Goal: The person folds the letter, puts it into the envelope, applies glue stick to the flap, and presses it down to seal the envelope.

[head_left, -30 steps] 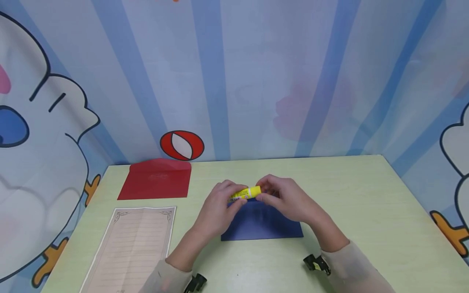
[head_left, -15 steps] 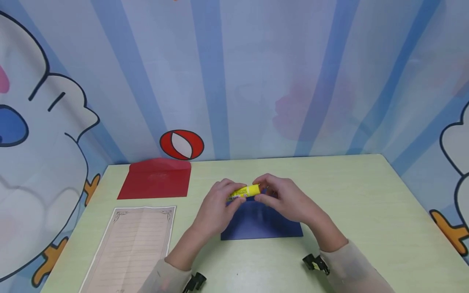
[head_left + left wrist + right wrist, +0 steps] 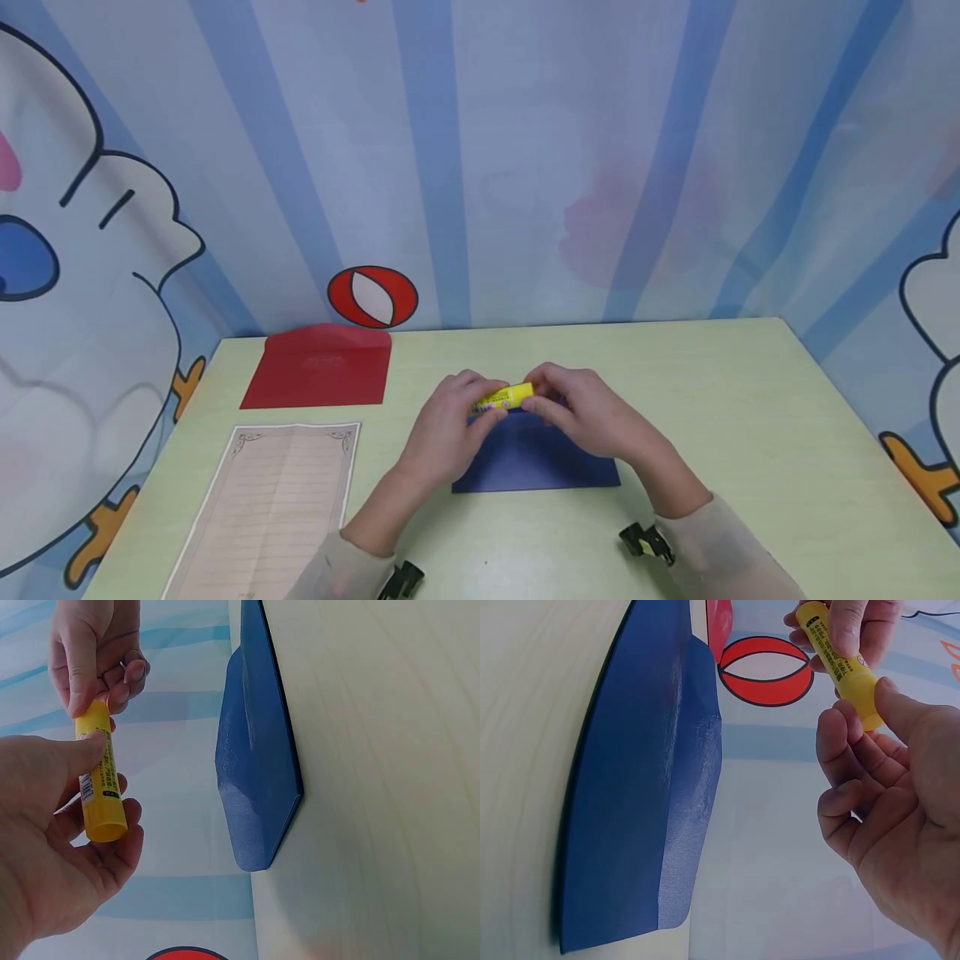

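A yellow glue stick (image 3: 501, 398) is held nearly level above the blue envelope (image 3: 536, 458), its cap meeting the body. My left hand (image 3: 450, 425) grips the body between thumb and fingers, which shows closely in the left wrist view. At the cap end, the thumb and fingertips of my right hand (image 3: 588, 408) pinch the stick. In the right wrist view the yellow cap (image 3: 864, 697) sits between that thumb and the fingers. The envelope lies on the table with its flap (image 3: 694, 802) raised at the far side; both hands partly cover it in the head view.
A red envelope (image 3: 318, 371) with its flap up lies at the back left of the table (image 3: 750, 433). In front of it rests a sheet of lined letter paper (image 3: 277, 492) with a crease. A printed blue curtain (image 3: 510, 167) stands behind the table's back edge.
A white band showed between the glue stick's cap and body a second ago; now it is covered, with the cap against the body. Both hands have stayed nearly in place.
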Available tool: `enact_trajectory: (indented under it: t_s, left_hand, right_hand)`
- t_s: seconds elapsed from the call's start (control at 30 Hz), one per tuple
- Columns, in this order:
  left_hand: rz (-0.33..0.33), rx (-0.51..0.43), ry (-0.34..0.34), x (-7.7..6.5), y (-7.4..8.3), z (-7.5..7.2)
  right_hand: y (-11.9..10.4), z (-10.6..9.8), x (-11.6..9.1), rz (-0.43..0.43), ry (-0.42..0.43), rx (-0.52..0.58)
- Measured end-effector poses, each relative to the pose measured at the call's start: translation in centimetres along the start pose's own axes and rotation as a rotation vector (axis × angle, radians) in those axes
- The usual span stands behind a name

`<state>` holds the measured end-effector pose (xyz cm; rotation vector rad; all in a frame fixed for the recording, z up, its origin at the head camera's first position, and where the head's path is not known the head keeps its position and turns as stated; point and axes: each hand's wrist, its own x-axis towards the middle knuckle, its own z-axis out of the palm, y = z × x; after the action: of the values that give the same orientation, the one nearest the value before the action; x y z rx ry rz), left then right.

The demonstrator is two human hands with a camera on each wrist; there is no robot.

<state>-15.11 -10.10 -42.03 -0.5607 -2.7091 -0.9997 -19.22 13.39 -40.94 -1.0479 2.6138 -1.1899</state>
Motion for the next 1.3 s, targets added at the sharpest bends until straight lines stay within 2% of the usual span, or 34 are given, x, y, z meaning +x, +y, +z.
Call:
enact_trajectory:
  t_s: [0.33,0.43,0.57,0.7,0.93,1.13,1.3]
  left_hand:
    - [0.028,0.02,0.026,0.0,-0.1,0.0]
    - [0.013,0.0,0.032,0.0,-0.1,-0.1]
    - [-0.051,-0.089,0.06,0.0,0.0,-0.2]
    - [-0.134,-0.184,0.086,0.0,0.1,-0.5]
    - [-0.23,-0.363,0.095,0.1,0.1,-0.8]
    - [-0.283,-0.534,0.083,0.2,0.0,-0.9]
    - [-0.313,-0.627,0.062,0.3,0.1,-0.8]
  right_hand:
    - [0.0,0.3,0.1,0.024,0.015,0.005]
    - [-0.2,0.4,0.1,0.046,0.036,0.024]
    - [-0.6,0.4,0.2,0.071,0.1,0.06]
    - [-0.9,0.4,0.1,0.08,0.151,0.051]
    - [-1.1,0.9,0.2,0.081,0.109,0.034]
    - [-1.7,1.7,0.4,0.073,0.093,0.051]
    - [-1.9,2.1,0.4,0.07,0.102,0.042]
